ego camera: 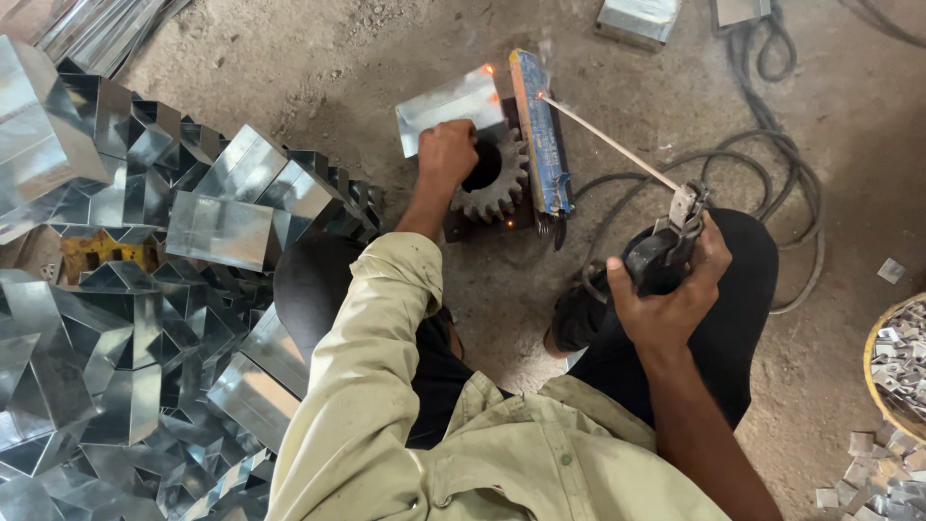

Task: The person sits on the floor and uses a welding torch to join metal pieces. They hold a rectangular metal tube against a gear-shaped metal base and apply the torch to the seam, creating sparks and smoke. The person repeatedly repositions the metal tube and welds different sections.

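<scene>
Left hand [447, 152] presses fisted on the folded metal sheet piece [449, 108] at upper centre, beside the gear [495, 178]. Right hand [667, 289] clamps the electrode holder [666, 253], welding rod [610, 143] touching the blue bar [541, 130].

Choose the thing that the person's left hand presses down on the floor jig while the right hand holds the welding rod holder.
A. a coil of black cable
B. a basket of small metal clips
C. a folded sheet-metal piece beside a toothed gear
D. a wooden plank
C: the left hand rests on the folded sheet-metal piece, next to the toothed gear; the right hand grips the rod holder.
</scene>
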